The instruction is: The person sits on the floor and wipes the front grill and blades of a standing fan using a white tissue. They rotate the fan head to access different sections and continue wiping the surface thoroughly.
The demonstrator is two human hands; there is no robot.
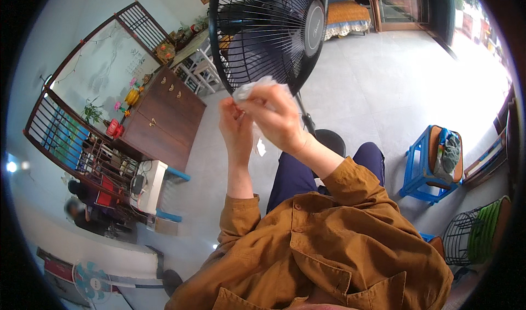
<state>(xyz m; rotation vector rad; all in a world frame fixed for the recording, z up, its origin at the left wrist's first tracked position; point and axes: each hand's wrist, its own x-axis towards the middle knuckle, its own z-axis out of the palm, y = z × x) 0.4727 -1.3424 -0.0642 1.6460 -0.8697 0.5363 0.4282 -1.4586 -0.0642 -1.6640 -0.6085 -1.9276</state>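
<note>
A black pedestal fan (269, 34) with a wire guard and a grey centre badge stands before me, its head tilted. My right hand (275, 115) has its fingers bent around a crumpled white tissue or thin cloth (257, 85) at the lower rim of the guard. Close beside it, my left hand (236, 127) is raised with curled fingers near the same rim. What lies between its fingertips is hidden. A loose white scrap (261, 147) shows just below the hands.
The fan's round base (331, 141) stands by my knees. To the right are a blue plastic stool (417, 166) bearing a packet and a wire basket (458, 236). A wooden cabinet (164, 117) and a white table (150, 186) stand left. A person (88, 215) sits beyond.
</note>
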